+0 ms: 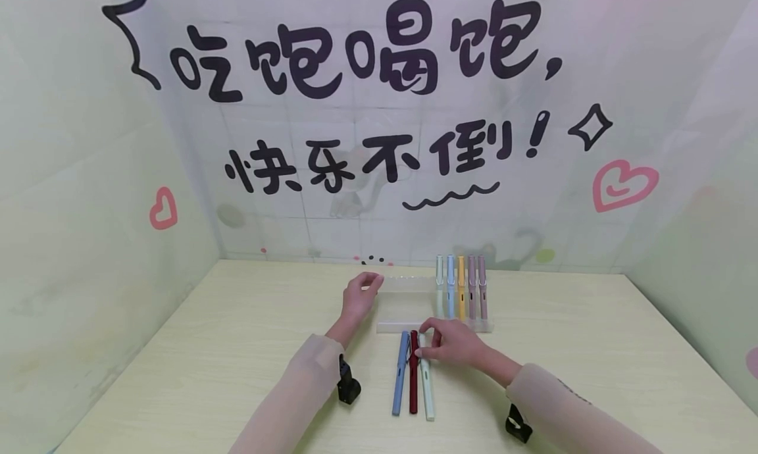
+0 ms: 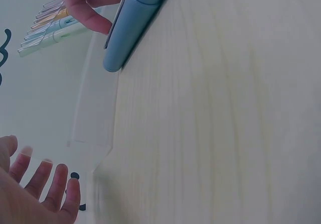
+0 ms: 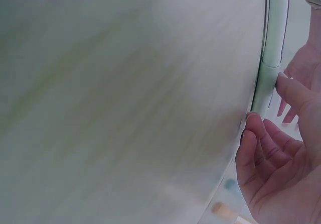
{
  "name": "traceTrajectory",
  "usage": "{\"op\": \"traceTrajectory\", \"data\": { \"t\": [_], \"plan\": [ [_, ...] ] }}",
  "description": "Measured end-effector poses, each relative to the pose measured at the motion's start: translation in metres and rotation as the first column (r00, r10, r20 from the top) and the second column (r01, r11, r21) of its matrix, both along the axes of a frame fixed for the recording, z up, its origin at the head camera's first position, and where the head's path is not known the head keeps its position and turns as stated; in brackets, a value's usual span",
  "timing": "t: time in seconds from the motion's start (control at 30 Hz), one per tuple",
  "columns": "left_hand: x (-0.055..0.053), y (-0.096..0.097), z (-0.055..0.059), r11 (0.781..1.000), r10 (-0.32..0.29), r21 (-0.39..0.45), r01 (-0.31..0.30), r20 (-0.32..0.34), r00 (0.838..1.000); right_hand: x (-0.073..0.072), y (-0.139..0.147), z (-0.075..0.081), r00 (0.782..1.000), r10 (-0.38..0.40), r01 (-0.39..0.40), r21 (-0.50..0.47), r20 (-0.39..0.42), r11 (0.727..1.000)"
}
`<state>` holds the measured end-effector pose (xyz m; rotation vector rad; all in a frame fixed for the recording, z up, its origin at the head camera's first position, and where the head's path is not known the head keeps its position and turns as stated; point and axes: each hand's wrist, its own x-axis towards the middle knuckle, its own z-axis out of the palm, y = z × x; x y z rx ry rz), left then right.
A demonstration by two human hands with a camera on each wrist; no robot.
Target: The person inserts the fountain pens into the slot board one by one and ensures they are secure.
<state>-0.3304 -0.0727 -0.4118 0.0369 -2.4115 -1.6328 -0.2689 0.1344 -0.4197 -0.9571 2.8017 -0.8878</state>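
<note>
Three capped pens lie side by side on the table: a blue pen point(image 1: 400, 375), a dark red pen point(image 1: 413, 381) and a pale green pen point(image 1: 428, 388). My right hand point(image 1: 454, 342) pinches the cap end of the pale green one between thumb and fingers, as the right wrist view shows along the pen point(image 3: 267, 83). Behind them stands a clear pen rack point(image 1: 407, 326). My left hand point(image 1: 360, 297) is at its upper left corner, fingers point(image 2: 60, 186) fairly straight; whether they touch the rack is unclear.
Several pens stand upright in the rack's right part, among them a yellow pen point(image 1: 461, 289) and a purple pen point(image 1: 482, 289). A printed backdrop point(image 1: 379, 237) rises behind the pale wooden table point(image 1: 562, 335), with side panels left and right.
</note>
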Motion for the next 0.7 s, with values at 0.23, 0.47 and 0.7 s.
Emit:
{"op": "traceTrajectory", "data": {
  "t": [0.23,0.47,0.7],
  "plan": [
    [0.0003,-0.0007,0.0003,1.0,-0.008,-0.002,0.008,-0.006,1.0,0.0024,0.0,0.0032,1.0,0.011,-0.011,0.006,0.013,1.0],
    [0.0002,-0.0013,0.0007,1.0,-0.01,0.002,0.01,-0.008,1.0,0.0052,-0.0016,0.006,1.0,0.015,-0.015,0.036,0.005,0.999],
    [0.0011,-0.001,0.0006,1.0,-0.012,-0.001,0.012,-0.02,1.0,0.0059,-0.003,0.0051,1.0,0.001,0.001,0.066,-0.027,0.998]
  ]
}}
